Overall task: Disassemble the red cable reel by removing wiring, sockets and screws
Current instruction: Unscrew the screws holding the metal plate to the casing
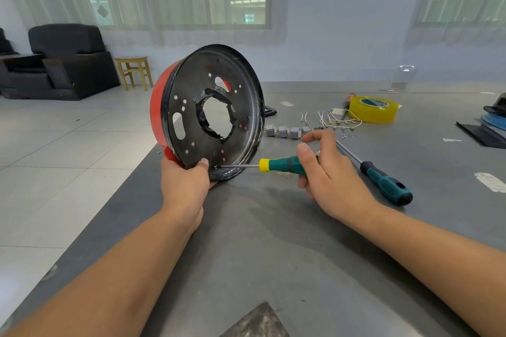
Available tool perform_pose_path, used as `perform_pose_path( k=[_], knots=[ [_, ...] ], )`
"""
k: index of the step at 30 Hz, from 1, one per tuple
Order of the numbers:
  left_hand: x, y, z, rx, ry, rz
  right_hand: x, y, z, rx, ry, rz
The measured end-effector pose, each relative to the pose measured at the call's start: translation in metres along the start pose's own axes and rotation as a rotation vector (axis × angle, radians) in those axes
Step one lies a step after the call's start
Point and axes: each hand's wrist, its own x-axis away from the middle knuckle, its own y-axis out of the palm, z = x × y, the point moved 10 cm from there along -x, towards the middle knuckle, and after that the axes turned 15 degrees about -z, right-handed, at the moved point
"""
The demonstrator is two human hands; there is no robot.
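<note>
While the left hand (186, 186) grips the upright red-and-black metal cable reel (208, 112) on the grey worktop (273, 254), right-hand fingers (309, 156) pinch the green-handled screwdriver (284, 165) — tip at a rim screw beside the left thumb; slippage risks a stab.

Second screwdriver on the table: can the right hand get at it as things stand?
Probably not yet: the second screwdriver lies uncovered beside the right hand, but that hand is holding the small screwdriver against the reel.
</note>
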Motion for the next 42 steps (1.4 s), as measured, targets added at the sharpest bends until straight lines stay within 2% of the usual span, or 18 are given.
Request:
perform_pose_path(
  k=[3, 9, 15, 21, 26, 30, 35, 42],
  knots=[
    [0.001, 0.000, 0.001, 0.016, 0.001, -0.001, 0.000, -0.001, 0.002, 0.003, 0.003, 0.015],
    [0.002, 0.001, 0.001, 0.018, 0.001, -0.008, -0.003, 0.005, 0.012, -0.264, 0.007, -0.016],
    [0.000, -0.001, 0.002, 0.025, 0.010, 0.003, -0.001, 0.004, 0.003, -0.106, -0.032, 0.022],
    [0.000, 0.001, 0.001, 0.024, 0.019, -0.007, -0.002, 0.007, 0.005, -0.366, -0.087, 0.016],
    [0.000, 0.000, 0.001, 0.018, 0.014, -0.005, -0.002, 0.003, 0.005, -0.271, -0.076, 0.081],
    [-0.001, -0.001, 0.000, 0.009, 0.008, -0.002, -0.001, 0.004, 0.007, -0.330, -0.075, 0.071],
    [-0.001, -0.001, -0.001, 0.013, 0.001, -0.002, -0.002, 0.003, 0.007, -0.231, -0.061, 0.084],
    [0.000, 0.000, 0.000, 0.016, 0.014, -0.007, -0.003, 0.004, 0.013, -0.305, -0.046, 0.064]
  ],
)
